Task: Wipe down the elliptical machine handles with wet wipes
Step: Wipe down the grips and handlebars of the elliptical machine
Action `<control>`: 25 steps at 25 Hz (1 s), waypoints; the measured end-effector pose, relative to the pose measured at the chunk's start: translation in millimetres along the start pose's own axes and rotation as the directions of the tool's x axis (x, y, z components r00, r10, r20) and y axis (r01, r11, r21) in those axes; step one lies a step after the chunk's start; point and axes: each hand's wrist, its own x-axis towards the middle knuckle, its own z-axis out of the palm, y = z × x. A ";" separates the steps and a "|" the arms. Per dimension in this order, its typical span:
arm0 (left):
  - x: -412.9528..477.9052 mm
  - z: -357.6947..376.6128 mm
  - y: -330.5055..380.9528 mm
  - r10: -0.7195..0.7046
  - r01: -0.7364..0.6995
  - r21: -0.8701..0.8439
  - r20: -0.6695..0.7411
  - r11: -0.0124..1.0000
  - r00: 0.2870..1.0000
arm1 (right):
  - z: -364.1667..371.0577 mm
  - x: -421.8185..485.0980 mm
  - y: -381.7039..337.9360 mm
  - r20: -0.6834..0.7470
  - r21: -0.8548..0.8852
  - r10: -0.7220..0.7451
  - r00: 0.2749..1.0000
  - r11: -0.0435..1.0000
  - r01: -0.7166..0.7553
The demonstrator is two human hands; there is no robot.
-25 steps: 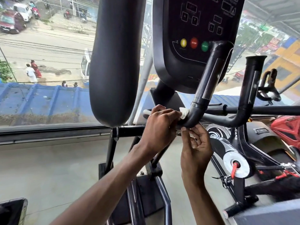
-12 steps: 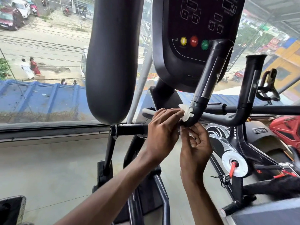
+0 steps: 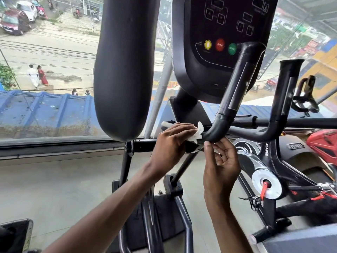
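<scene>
leftward a little, the left grip (image 3: 173,143) has drawn the wet wipe (image 3: 197,133) back from the handle bend (image 3: 217,130) at frame centre, pinching wipe against bar. right grip (image 3: 220,161), fingers loosely curled, touches the bend's underside.

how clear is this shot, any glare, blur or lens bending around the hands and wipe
Head view: outside daylight backlights the scene, so the black handle bend and console read dark; the wet wipe looks nearly blown out; the left hand is sharp; the wide lens bows the window sill.
</scene>
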 end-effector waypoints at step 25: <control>9.3 9.9 -79.5 -0.314 0.272 0.273 0.126 0.923 0.941 | 0.2 0.0 -2.5 -0.021 -0.014 0.027 0.999 1.000 -0.027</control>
